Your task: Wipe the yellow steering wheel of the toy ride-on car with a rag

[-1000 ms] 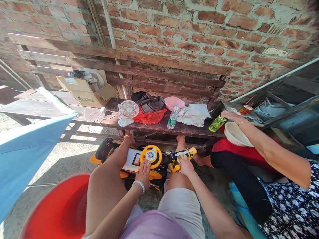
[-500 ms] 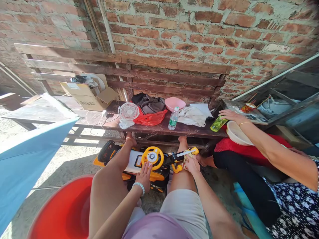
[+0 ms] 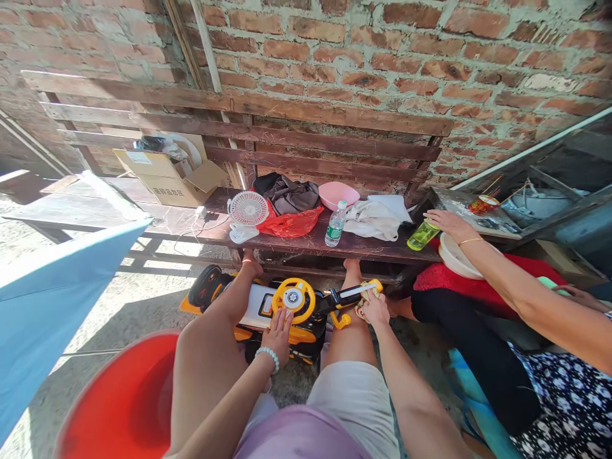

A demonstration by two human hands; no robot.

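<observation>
A yellow, black and white ride-on toy vehicle (image 3: 255, 306) stands between my legs. My left hand (image 3: 277, 335), with a pale bead bracelet on its wrist, lies with fingers stretched over the lower rim of the yellow steering wheel (image 3: 308, 309). Its thumb is hidden. To the right, the toy's black, white and yellow digger arm (image 3: 349, 294) reaches over my right knee. My right hand (image 3: 377, 310) is closed around a crumpled, patterned pale cloth (image 3: 362, 311), pressed against the arm close to its yellow end. The fingers partly hide the cloth.
On the wooden bench (image 3: 291, 244) are a white fan (image 3: 248, 209), a water bottle (image 3: 335, 226), a pink bowl (image 3: 338, 194) and a cardboard box (image 3: 165, 178). Another person's hand (image 3: 449, 223) touches a green bottle (image 3: 421, 236). A red tub (image 3: 119, 395) stands at left, below blue fabric (image 3: 62, 306).
My right hand and the cloth have shifted slightly right along the digger arm. My left hand stays on the wheel. A pale green object shows more beside the other person's forearm.
</observation>
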